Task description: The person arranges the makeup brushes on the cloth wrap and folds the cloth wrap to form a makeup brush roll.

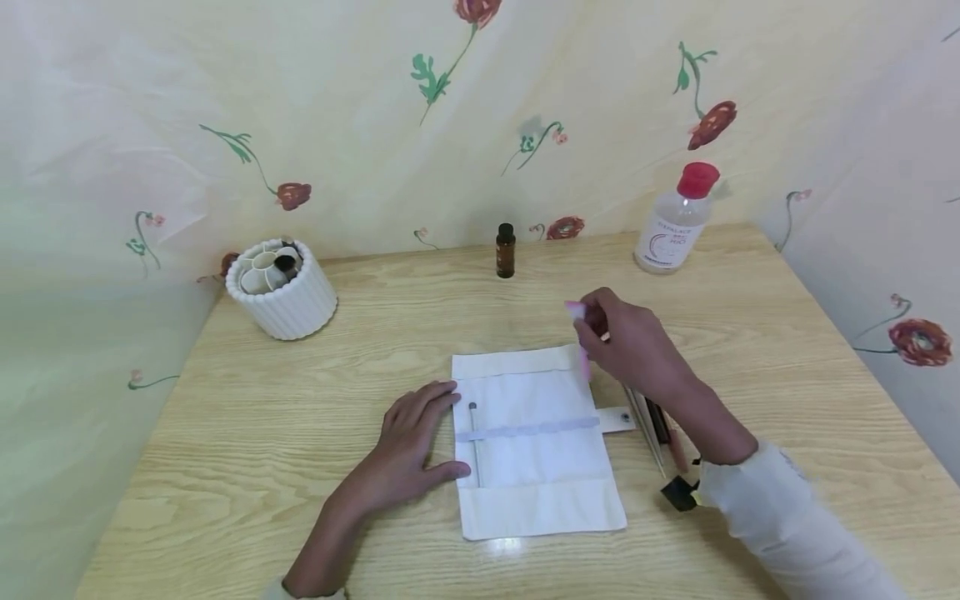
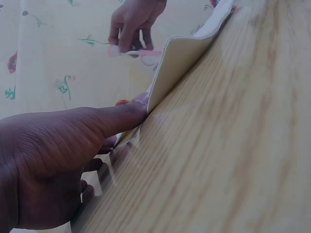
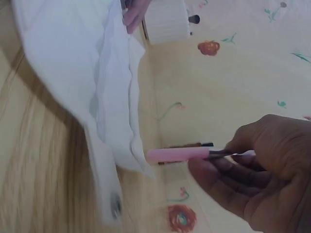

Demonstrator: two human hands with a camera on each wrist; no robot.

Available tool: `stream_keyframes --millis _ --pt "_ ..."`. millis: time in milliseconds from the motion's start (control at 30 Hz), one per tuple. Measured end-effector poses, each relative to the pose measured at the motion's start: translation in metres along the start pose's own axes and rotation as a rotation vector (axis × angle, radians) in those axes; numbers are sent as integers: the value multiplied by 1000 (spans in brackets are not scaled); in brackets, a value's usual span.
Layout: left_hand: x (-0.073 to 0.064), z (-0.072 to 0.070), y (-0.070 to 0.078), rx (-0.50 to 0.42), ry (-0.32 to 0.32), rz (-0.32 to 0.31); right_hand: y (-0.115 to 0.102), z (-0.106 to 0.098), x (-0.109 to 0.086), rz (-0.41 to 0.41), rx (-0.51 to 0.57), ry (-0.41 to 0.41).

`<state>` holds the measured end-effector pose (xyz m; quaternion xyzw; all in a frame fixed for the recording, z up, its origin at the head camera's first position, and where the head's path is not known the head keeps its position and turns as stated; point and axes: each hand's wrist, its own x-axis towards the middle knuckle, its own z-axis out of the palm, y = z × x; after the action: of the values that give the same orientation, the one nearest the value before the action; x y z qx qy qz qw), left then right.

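A white fabric brush roll (image 1: 532,508) lies spread out, with a pale elastic band (image 1: 536,427) across its middle. One slim brush (image 1: 474,417) is tucked under the band near the left side. My left hand (image 1: 408,442) rests at the roll's left edge, fingers and thumb extended onto it. In the left wrist view, the thumb touches the edge beside a raised corner. Above the roll's upper right corner, my right hand (image 1: 626,342) pinches a pink-handled brush (image 3: 177,154) by its metal section. Its other end, pink and whitish (image 1: 575,309), points up and away from me.
Several slim tools (image 1: 651,417) lie under my right forearm, near a small black item (image 1: 679,493). A snap strap (image 1: 617,419) sticks out from the roll. A white ribbed holder (image 1: 288,296), small brown bottle (image 1: 506,252) and red-capped clear bottle (image 1: 671,233) stand along the back.
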<state>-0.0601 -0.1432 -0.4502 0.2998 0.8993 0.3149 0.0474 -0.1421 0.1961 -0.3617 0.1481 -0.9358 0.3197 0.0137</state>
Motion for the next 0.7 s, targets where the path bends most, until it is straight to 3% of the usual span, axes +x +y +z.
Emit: stream_keyframes --millis 133,400,500,700 --pt "0 0 0 -3 0 2 -11 18 5 -47 161 7" --pt "0 -1 0 9 4 -1 -27 59 11 -81 376 -84" --pt "1 -1 0 11 6 -2 -31 71 11 -76 411 -137" --pt "1 -1 1 0 0 -8 -31 86 6 -90 345 -248"
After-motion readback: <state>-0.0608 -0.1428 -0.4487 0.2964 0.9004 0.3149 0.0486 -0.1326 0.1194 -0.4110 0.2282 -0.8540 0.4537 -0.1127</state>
